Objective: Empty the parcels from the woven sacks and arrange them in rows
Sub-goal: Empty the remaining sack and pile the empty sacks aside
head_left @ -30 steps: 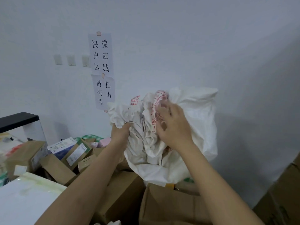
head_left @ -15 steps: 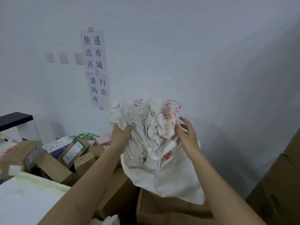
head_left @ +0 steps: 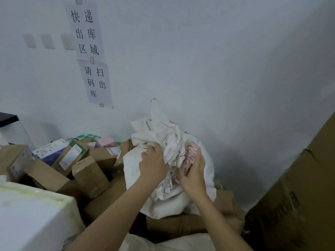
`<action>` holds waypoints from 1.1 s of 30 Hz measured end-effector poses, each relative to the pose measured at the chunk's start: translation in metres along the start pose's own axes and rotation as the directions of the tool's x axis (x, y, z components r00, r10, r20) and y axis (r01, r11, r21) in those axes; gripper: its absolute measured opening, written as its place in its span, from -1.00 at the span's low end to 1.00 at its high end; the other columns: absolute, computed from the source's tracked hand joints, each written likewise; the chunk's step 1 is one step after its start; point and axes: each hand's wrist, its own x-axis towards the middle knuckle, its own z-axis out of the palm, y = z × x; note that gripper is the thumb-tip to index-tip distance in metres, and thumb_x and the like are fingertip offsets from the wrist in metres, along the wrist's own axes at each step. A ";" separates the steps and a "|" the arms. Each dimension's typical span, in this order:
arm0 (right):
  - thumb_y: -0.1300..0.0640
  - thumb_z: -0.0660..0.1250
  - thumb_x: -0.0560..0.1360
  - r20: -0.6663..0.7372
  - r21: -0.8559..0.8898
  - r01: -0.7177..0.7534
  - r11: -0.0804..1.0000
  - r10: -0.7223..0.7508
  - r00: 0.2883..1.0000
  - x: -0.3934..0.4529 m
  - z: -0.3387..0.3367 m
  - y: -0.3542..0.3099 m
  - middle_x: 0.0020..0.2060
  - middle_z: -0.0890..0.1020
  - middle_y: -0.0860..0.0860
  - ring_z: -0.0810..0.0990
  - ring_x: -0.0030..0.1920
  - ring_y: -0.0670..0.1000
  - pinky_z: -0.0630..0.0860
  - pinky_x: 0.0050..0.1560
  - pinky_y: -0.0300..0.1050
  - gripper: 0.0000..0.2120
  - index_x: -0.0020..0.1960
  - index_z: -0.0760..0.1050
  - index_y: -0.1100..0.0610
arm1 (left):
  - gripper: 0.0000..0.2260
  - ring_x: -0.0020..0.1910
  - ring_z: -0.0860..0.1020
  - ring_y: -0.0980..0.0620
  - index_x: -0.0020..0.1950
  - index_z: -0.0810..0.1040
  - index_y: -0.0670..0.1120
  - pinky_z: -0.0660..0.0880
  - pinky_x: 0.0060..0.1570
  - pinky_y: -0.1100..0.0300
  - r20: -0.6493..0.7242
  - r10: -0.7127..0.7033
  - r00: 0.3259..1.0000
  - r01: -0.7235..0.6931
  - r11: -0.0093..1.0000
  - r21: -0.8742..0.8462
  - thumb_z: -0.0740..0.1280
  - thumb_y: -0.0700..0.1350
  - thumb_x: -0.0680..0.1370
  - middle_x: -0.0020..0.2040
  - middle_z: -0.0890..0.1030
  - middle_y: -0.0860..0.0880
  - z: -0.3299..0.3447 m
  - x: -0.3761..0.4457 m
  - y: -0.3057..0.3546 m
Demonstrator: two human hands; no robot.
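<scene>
Left hand (head_left: 154, 164): nearest the viewer with its forearm rising from the lower edge; fingers curled into the crumpled cloth of the woven sack (head_left: 137, 171), gripping a fold on its left face
Right hand (head_left: 194, 172): beside the left, fingers and thumb closed round a bunched fold with red print on the right side of the sack
Sack position: directly ahead of and between both hands, touching both palms; bundled into a loose ball that rests on the cardboard parcels (head_left: 90, 176) below, its top ears standing above the knuckles
Sack contents: cannot tell whether any parcel remains inside; the cloth looks slack and collapsed
Risk, slip: woven cloth is smooth and the grips take only folds; a fold may pull free and let the bundle spring open
Risk, hidden parcel: if a small item is trapped in the creases, bundling the sack would carry it off with the empty cloth
Risk, pile: the parcels lie heaped at mixed angles, not in rows; pressing the bundle down could tip the upright box just left of it
Large carton (head_left: 297, 196): close on the right, limiting elbow room
White foam box (head_left: 32, 220): near left, apart from both hands
Far field: wall with paper notices (head_left: 88, 51) behind the pile
</scene>
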 end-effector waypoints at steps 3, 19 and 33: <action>-0.13 0.20 0.46 0.024 -0.278 0.294 0.914 -0.300 0.954 -0.013 -0.005 0.007 0.56 -0.10 0.05 -0.18 0.56 0.05 -0.15 0.53 0.08 -0.17 0.57 -0.21 -0.13 | -0.31 0.14 0.41 -0.11 0.45 0.16 -0.06 0.42 -0.03 0.11 0.004 0.022 1.000 -0.022 0.996 0.090 0.27 0.29 0.48 0.25 0.36 -0.11 0.005 -0.001 0.006; -0.24 0.37 0.39 0.558 -0.518 0.318 0.794 0.032 0.829 0.008 -0.025 0.010 0.55 -0.07 -0.09 -0.20 0.55 0.05 -0.32 0.47 0.27 -0.10 0.51 -0.17 -0.33 | -0.11 0.47 0.20 -0.21 0.56 0.05 -0.03 0.22 0.40 -0.17 0.350 -0.284 0.892 0.437 0.734 -0.519 0.19 0.45 0.40 0.53 0.17 -0.10 0.038 -0.005 -0.085; -0.26 0.52 0.15 0.325 -0.675 0.279 0.683 -0.065 0.944 -0.004 -0.008 0.085 0.33 0.37 0.31 0.30 0.36 0.42 0.33 0.26 0.41 0.02 0.40 0.07 0.08 | -0.73 -0.11 0.61 -0.07 0.23 0.45 -0.24 0.59 -0.25 0.15 0.643 -0.078 0.762 0.644 0.197 -0.739 0.29 -0.23 0.54 -0.01 0.58 -0.16 0.018 0.012 -0.030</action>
